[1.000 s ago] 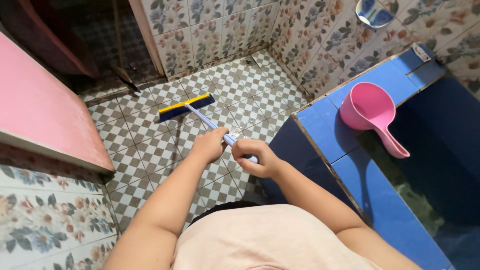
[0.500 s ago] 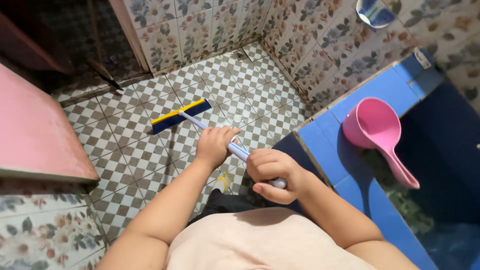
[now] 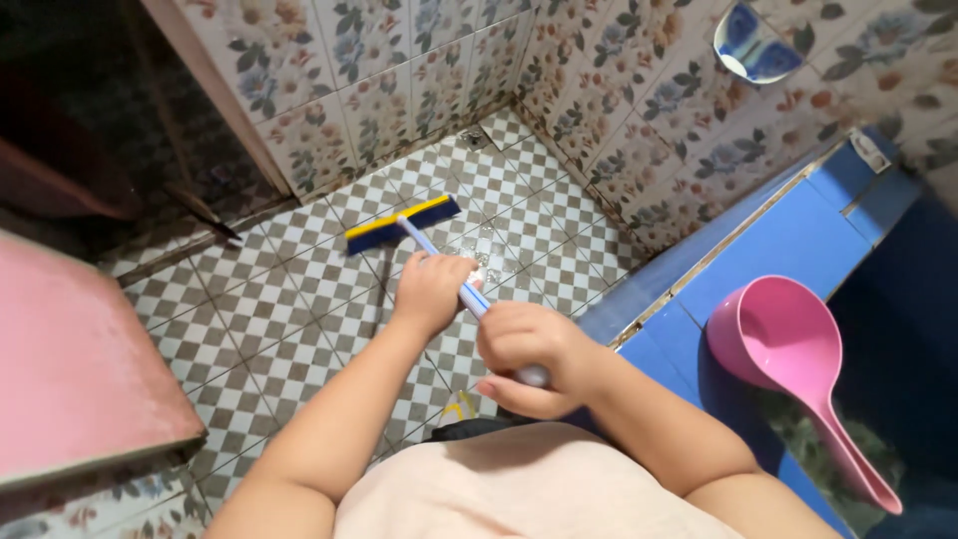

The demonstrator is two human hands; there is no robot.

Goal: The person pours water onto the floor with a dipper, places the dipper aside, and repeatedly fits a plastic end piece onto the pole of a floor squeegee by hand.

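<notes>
Both hands are closed on the floor brush's handle (image 3: 469, 294) — left hand (image 3: 431, 291) ahead, right hand (image 3: 529, 357) behind at its end. The brush head (image 3: 401, 224) rests on the tiled floor (image 3: 299, 299) beyond the left hand; the tiles look wet, perhaps, so the head could skid.

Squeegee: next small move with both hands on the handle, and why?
Probably pull the squeegee back toward the body along the floor. Its blade sits far out near the wall, both hands, left and right, grip the handle, and the tiles by the blade look wet.
</notes>
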